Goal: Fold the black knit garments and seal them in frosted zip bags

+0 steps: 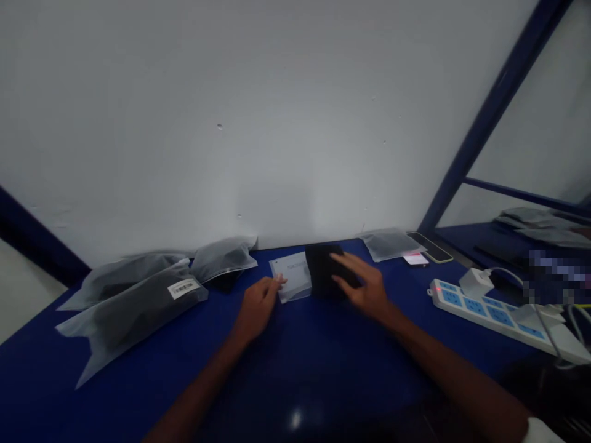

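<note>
Resting flat, black pouch point(325, 271) long axis toward wall; right hand point(364, 286) fingers spread atop

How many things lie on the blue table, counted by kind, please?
Frosted plastic bags: 4 (large with barcode label, one behind it, small, one at back right)
White card: 1, left hand touching it
Black flat item: 1, under right hand
Phones: 2
Power strip: 1
Total: 9
</note>
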Demonstrator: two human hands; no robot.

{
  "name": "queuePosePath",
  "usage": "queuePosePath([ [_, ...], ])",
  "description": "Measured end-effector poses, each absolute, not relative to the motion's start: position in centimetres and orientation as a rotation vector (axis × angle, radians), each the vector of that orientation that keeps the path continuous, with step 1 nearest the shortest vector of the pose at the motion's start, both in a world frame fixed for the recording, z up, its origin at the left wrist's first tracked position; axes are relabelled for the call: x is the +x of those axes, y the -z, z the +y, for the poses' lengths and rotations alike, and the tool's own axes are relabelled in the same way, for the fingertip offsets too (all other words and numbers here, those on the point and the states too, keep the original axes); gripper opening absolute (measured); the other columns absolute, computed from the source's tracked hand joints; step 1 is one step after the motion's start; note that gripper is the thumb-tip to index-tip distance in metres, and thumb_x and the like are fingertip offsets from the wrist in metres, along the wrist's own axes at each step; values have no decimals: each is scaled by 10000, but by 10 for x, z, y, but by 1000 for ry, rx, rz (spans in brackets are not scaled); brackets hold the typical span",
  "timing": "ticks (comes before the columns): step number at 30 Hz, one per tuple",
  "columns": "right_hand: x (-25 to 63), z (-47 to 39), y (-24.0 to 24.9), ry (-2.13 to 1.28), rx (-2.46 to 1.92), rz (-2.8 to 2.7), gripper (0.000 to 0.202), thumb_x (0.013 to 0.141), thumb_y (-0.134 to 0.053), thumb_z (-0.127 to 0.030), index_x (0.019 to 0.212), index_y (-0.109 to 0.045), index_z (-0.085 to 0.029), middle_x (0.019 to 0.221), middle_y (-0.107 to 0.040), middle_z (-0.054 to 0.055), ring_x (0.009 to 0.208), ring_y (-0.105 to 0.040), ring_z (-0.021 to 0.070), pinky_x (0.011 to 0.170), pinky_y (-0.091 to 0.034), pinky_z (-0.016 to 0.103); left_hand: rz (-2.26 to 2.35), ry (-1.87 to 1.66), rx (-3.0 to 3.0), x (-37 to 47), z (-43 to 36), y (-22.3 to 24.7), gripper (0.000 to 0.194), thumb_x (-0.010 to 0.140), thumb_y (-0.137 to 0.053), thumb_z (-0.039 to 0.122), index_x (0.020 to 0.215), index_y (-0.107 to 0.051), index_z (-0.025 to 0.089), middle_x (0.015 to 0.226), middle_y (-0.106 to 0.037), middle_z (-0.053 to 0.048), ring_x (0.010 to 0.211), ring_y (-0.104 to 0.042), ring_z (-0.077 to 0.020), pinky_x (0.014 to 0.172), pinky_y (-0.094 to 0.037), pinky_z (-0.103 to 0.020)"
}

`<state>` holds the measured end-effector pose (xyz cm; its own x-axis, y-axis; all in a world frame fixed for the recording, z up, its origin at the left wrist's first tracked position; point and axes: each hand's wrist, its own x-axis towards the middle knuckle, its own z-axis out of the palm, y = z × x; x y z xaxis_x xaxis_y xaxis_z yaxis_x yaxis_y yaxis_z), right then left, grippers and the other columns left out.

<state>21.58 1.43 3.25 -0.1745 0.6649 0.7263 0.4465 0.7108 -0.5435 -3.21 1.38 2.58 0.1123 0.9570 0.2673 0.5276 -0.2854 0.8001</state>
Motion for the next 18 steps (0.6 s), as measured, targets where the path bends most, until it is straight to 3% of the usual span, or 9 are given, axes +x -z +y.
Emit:
queuePosePath([
  [5,204,4,-26,-204,-643,-2350,785,711,-533,-24,1433,-325,-250,1374,-506,68,1236,-503,190,1026,-447,395,1206,-1069,1393,-38,23,-23,724,802,-410,686,1216,-540,106,940,-656,-108,713,-642,-179,593,-517,-300],
  [9,210,8,-32,-338,-734,-2560,804,637,-565,-26,1389,-399,-258,1386,-488,72,1310,-407,239,1098,-320,493,1216,-967,1382,-44,24,-25,709,719,-632,550,1269,-472,133,1081,-626,-135,897,-654,-230,701,-544,-338],
  [11,217,11,-34,-430,-743,-2532,763,642,-552,-24,1357,-436,-260,1365,-508,75,1288,-436,241,1083,-339,496,1191,-941,1432,-47,22,-27,698,713,-666,476,1291,-448,154,1167,-592,-147,935,-652,-237,744,-545,-364],
  [15,222,9,-41,-569,-716,-2093,547,730,-598,-108,1249,-490,-244,1096,-659,62,1013,-634,197,907,-508,399,964,-833,1557,-53,17,-33,632,741,-664,423,1303,-449,229,1274,-550,-126,1009,-623,-231,873,-498,-419],
  [18,217,3,-50,-636,-802,-1655,494,753,-681,-253,1201,-474,-248,900,-665,18,794,-661,168,734,-550,336,740,-728,1471,-50,10,-35,643,693,-728,427,1261,-493,241,1249,-570,-112,1036,-607,-242,884,-480,-406],
])
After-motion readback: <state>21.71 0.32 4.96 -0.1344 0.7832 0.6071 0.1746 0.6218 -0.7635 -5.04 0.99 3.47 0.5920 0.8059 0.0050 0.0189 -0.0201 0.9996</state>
